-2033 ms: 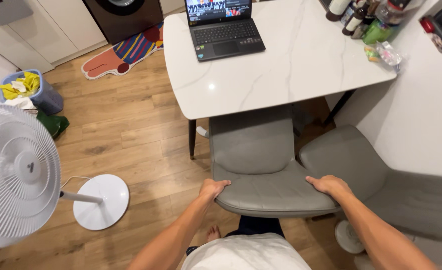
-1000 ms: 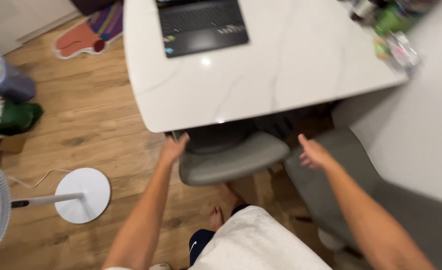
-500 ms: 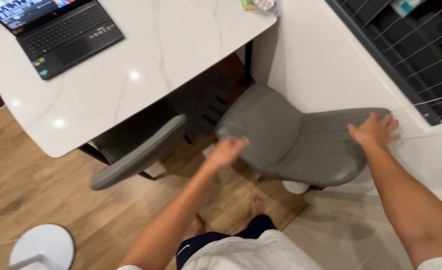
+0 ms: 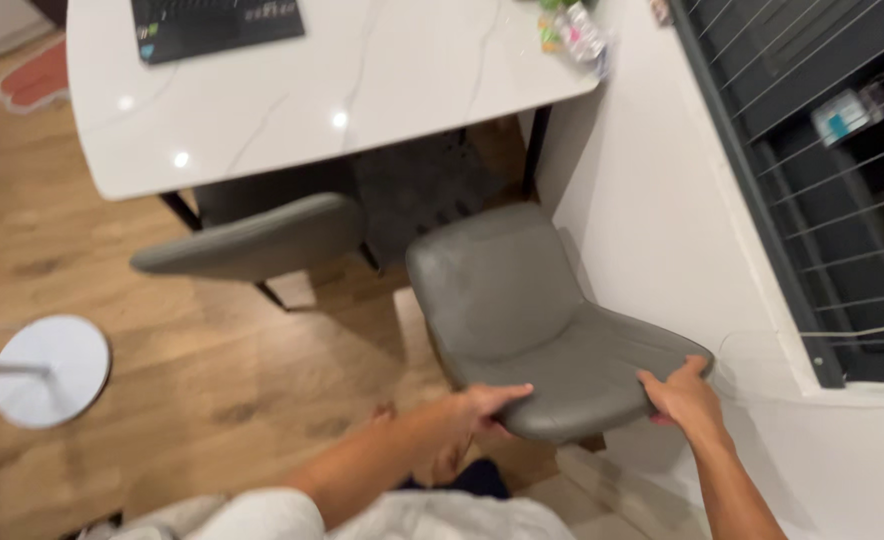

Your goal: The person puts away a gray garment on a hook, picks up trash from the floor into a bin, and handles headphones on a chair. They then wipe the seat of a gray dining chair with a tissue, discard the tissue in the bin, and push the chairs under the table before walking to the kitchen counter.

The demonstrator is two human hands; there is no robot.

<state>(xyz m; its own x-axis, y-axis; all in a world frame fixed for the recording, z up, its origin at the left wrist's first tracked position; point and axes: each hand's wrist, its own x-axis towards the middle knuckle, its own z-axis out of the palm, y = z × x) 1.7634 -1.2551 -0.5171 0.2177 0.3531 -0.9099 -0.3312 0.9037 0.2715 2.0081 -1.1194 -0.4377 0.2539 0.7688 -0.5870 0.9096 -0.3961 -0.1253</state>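
Note:
A grey padded chair (image 4: 522, 300) stands beside the white wall, its backrest toward me. My left hand (image 4: 490, 405) grips the left end of the backrest's top edge. My right hand (image 4: 684, 395) grips the right end of the same edge. A second grey chair (image 4: 252, 240) is tucked under the white marble table (image 4: 382, 90), to the left of the one I hold.
A dark laptop (image 4: 212, 22) lies on the table's far side, and wrapped items (image 4: 574, 30) sit at its right corner. A fan's round white base (image 4: 47, 368) stands on the wooden floor at left. A dark window with a wire rack (image 4: 822, 150) fills the right.
The first chair went under the table and my hands left it. My view swung right, and both hands now hold the backrest of the second chair by the wall.

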